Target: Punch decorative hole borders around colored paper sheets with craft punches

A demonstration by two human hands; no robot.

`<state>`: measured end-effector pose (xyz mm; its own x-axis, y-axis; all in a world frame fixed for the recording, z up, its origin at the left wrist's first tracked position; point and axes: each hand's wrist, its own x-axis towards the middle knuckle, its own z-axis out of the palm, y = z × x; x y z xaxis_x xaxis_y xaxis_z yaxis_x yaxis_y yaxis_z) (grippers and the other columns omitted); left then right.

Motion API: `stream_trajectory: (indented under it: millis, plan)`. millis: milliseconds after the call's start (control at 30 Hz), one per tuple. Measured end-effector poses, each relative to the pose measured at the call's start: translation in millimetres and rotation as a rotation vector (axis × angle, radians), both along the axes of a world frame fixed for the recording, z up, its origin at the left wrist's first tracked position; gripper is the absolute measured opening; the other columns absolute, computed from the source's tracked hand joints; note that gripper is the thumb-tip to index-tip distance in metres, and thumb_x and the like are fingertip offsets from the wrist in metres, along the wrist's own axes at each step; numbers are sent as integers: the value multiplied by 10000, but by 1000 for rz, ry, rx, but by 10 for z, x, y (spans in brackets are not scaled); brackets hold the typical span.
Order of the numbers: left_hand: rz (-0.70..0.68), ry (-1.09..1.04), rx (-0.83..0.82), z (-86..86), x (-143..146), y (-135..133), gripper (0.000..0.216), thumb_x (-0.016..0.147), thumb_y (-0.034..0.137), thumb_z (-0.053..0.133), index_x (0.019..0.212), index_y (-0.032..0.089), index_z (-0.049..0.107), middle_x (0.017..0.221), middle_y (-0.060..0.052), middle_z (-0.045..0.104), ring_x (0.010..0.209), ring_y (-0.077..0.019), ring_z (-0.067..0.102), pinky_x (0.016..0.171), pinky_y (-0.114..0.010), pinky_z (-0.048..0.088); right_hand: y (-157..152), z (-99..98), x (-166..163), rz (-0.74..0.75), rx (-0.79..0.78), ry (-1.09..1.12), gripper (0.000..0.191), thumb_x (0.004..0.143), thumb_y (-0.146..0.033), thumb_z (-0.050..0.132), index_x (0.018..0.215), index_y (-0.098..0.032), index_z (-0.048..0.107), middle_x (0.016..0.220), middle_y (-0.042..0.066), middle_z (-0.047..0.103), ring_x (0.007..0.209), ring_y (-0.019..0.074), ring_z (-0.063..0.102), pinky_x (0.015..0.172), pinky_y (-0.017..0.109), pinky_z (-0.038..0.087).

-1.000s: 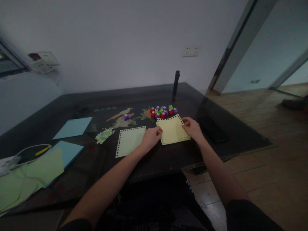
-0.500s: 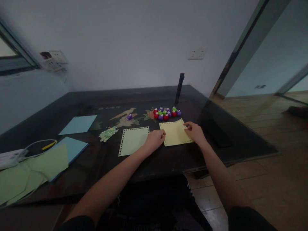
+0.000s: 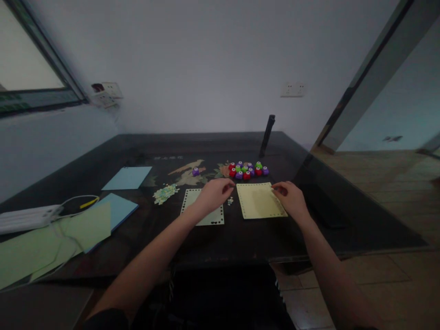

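Observation:
A pale yellow paper sheet (image 3: 259, 201) with punched holes along its edges lies flat on the dark table (image 3: 240, 238). My right hand (image 3: 291, 200) rests at its right edge, fingers curled and touching the paper. My left hand (image 3: 213, 194) hovers left of the sheet with fingers bent in a loose pinch; what it holds, if anything, is hidden. Under my left wrist lies a light green punched sheet (image 3: 206, 215). A few small paper bits (image 3: 230, 200) sit between the two sheets.
Several small red, green and purple craft punches (image 3: 248, 169) cluster behind the yellow sheet, one purple punch (image 3: 195, 172) apart. A heap of punched scraps (image 3: 165, 193), blue sheets (image 3: 127, 178), green sheets (image 3: 51, 240), a white power strip (image 3: 25, 219) and a dark upright post (image 3: 267, 130) stand around.
My left hand has let go of the yellow sheet's left edge and lifted left over the green sheet. The yellow sheet now lies flat and squarer. The view shifted.

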<state>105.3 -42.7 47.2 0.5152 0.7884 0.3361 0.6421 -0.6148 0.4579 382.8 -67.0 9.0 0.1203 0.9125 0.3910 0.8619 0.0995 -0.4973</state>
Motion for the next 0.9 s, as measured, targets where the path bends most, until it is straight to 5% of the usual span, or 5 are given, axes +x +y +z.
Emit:
stream_trajectory:
  millis: [133, 300, 400, 567, 900]
  plan:
    - [190, 6, 6, 29, -665, 239, 204, 816, 225, 490, 924, 178, 657, 884, -60, 672, 753, -158, 589, 737, -290, 453, -10, 295, -228, 156, 86, 109, 111, 752, -226, 572, 806, -193, 663, 777, 43, 615, 696, 165, 553, 660, 289, 421]
    - [303, 9, -5, -263, -1212, 405, 194, 776, 217, 514, 898, 188, 662, 921, -78, 657, 837, -195, 593, 817, -344, 455, 197, 427, -773, 375, 19, 158, 111, 744, -192, 591, 829, -191, 662, 830, 43, 660, 741, 164, 591, 667, 282, 432]
    - [244, 89, -3, -398, -1274, 403, 192, 775, 220, 526, 915, 194, 656, 964, -80, 643, 950, -216, 576, 900, -371, 422, 473, 298, -1150, 526, -137, 102, 184, 711, -154, 647, 893, -175, 658, 832, 46, 658, 759, 160, 598, 682, 272, 435]
    - [207, 219, -83, -505, -1264, 384, 329, 736, 288, 621, 1051, 193, 613, 1121, -93, 592, 1045, -243, 547, 929, -368, 401, 815, 26, -1563, 524, -281, -184, 336, 629, -229, 758, 939, -154, 652, 923, 93, 652, 846, 210, 601, 723, 300, 442]
    - [189, 197, -135, -527, -1274, 428, 468, 667, 285, 686, 1118, 212, 584, 1090, -84, 613, 1008, -238, 560, 890, -345, 410, 869, -102, -1607, 496, -341, -225, 326, 591, -209, 767, 896, -151, 668, 813, 68, 643, 779, 200, 600, 693, 288, 441]
